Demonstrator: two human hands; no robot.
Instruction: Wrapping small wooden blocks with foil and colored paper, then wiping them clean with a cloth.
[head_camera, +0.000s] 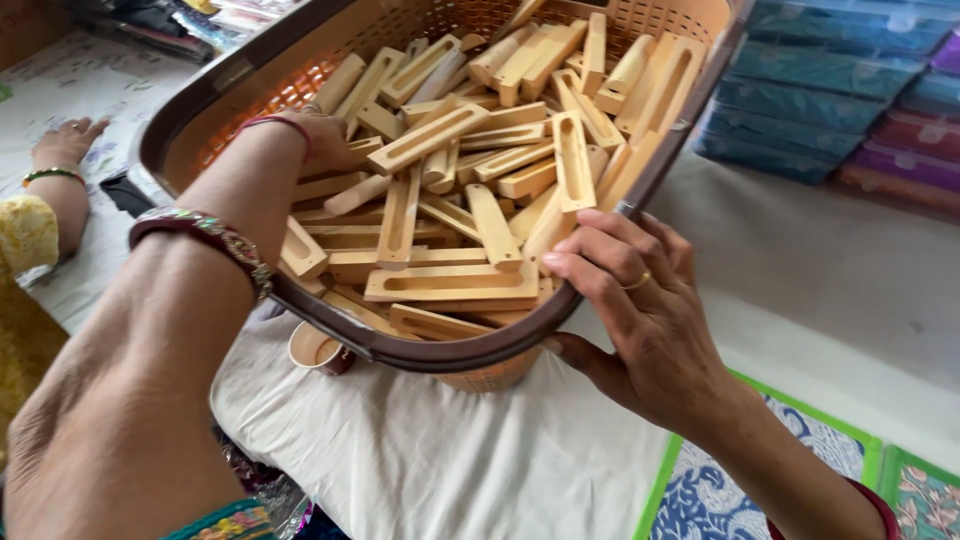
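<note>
1. Head camera looks down on an orange basket (250, 75) with a dark brown rim, tilted toward the person and resting on a white cloth (420, 460); it is heaped with slotted wooden sticks (450, 215).
2. Left hand (320, 140) reaches over the basket's near-left rim and lies on the sticks at the left of the heap; its fingers are buried among them, so I cannot tell whether they grip one.
3. Right hand (635, 300) clasps the basket's near-right rim, fingers curled over the edge and thumb under it, fingertips touching the nearest sticks.
4. Sticks lie crisscross with no common direction. Just beside the right fingertips, one long stick (450, 283) lies with its long axis along the near rim, slot up.
5. Beyond it an upright-running stick (572, 160) points away toward the basket's far wall.
6. Another person's hand (65, 140) rests on a patterned sheet well left of the basket.
</note>
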